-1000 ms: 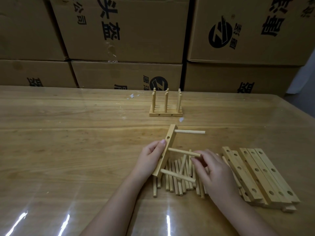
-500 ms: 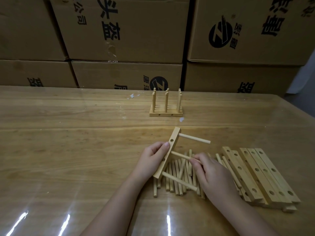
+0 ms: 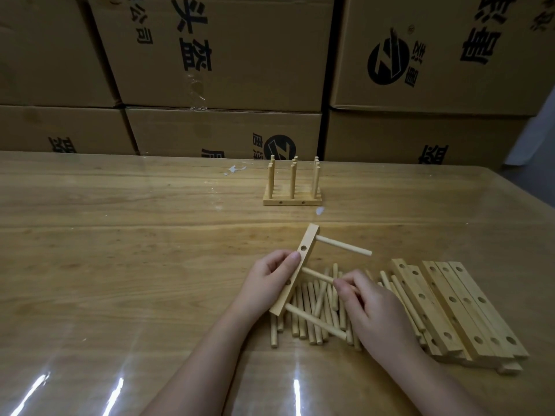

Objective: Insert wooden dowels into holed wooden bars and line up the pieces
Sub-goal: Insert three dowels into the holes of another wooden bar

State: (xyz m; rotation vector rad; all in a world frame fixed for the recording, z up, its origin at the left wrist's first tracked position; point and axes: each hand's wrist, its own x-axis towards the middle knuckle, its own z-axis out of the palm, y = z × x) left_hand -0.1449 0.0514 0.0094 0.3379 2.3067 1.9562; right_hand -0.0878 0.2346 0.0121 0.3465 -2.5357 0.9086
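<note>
Nearest, loose dowels (image 3: 312,313) lie in a pile on the counter (image 3: 120,265), with a stack of holed bars (image 3: 456,310) just to their right. Above the pile the left hand (image 3: 267,280) grips a tilted holed bar (image 3: 295,268) carrying three dowels (image 3: 345,246) that stick out to the right. The right hand (image 3: 375,313) pinches the free end of the middle dowel (image 3: 316,274) in its fingers (image 3: 341,285). Farther off stands a finished rack (image 3: 292,187) of upright dowels, before stacked cardboard boxes (image 3: 228,55).
</note>
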